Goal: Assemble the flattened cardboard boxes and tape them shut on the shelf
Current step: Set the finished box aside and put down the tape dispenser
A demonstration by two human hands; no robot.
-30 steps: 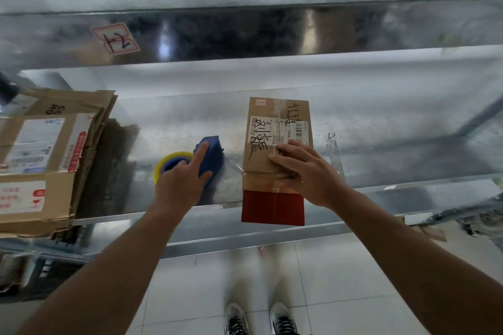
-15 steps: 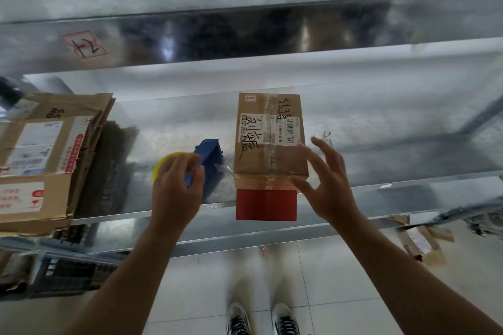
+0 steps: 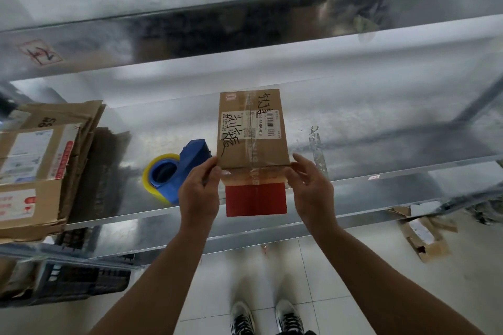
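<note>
Head view, far left: stack of flattened cardboard boxes (image 3: 40, 168), corrugated, creased, white labels, lying on galvanized metal shelf (image 3: 381, 144); dark slatted plastic crate (image 3: 81, 280) beneath. Blue plastic tape dispenser (image 3: 177, 174) with yellowish clear roll sits on the shelf just left of left hand (image 3: 198, 196), which pinches the near left corner of the small cardboard box (image 3: 253, 141). Box is brown, rectangular, glossy taped seam, barcode label, marker scribbles, red near panel at shelf front edge. Right hand (image 3: 310, 190) grips its near right corner. Torn cardboard scrap (image 3: 424, 236) on white tiled floor, right
</note>
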